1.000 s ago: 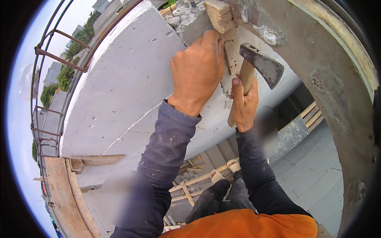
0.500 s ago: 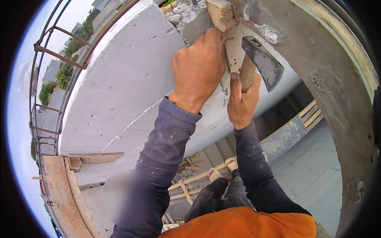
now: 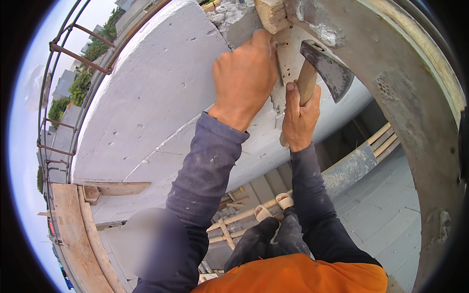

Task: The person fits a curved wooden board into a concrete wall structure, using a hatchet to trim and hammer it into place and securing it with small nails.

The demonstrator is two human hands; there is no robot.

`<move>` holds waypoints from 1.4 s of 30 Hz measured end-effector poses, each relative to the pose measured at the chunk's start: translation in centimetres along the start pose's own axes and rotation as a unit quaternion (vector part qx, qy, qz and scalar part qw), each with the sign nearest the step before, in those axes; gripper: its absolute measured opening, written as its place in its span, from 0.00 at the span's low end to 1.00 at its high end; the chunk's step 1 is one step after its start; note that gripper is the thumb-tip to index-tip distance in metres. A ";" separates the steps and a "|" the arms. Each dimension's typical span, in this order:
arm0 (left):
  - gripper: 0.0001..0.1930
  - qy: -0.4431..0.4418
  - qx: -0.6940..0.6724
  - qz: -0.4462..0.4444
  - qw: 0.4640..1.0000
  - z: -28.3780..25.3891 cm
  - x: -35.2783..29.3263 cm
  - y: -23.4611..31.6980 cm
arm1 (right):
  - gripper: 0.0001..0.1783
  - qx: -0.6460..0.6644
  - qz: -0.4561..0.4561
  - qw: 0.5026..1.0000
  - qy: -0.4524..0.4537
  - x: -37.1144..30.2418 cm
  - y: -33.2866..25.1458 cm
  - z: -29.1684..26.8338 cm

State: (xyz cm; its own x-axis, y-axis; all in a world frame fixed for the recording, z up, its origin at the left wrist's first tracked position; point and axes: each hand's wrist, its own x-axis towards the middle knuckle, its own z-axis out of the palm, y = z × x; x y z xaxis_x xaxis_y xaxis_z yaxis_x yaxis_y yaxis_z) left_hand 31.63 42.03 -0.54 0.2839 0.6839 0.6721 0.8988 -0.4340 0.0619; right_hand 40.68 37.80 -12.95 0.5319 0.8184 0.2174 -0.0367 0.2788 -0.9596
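My right hand (image 3: 302, 117) is closed around the short wooden handle of a hatchet (image 3: 332, 73). Its dark, worn steel head points up and to the right. To its left, my closed left hand (image 3: 243, 80) presses against the edge of a pale wooden board (image 3: 290, 51). The fingertips are turned away, so what they grip is hidden. A small nail (image 3: 282, 44) sticks out of the board beside these fingers. Just above them is the rough end of a wooden block (image 3: 271, 15).
A white concrete wall (image 3: 151, 93) fills the left side. A brown concrete beam (image 3: 395, 93) curves down the right. Bamboo poles (image 3: 244, 233) lie below, near my sandalled feet (image 3: 263, 213). Rusty steel bars (image 3: 80, 58) and planks (image 3: 73, 229) line the left edge.
The hatchet and my right hand have shifted slightly up in the picture. My left hand stays closed at the board's edge, and the view has tilted a little.
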 end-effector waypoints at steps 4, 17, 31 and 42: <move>0.09 -0.001 -0.002 -0.006 1.000 0.1 -0.1 -0.1 | 0.25 -0.053 -0.036 0.998 -0.020 0.1 0.3 -0.1; 0.09 0.009 0.033 0.000 0.999 0.7 -0.7 0.0 | 0.19 -0.030 -0.075 0.997 0.010 -0.2 1.9 1.6; 0.12 -0.108 -0.150 -0.022 0.982 -6.5 -8.9 -1.7 | 0.25 0.161 0.115 0.975 -0.100 -5.9 -3.7 -1.0; 0.09 -0.112 -0.176 -0.258 0.944 -21.6 -21.4 -7.2 | 0.12 0.191 0.140 0.906 -0.351 -17.1 -8.3 6.5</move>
State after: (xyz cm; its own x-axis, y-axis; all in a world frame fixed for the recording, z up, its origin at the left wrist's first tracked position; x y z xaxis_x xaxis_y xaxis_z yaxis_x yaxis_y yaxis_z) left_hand 11.89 17.84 0.61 -0.0617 0.9467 0.3163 0.7816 -0.1512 0.6052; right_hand 26.37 24.78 -7.53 -0.2071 0.9646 0.1635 -0.4479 0.0551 -0.8924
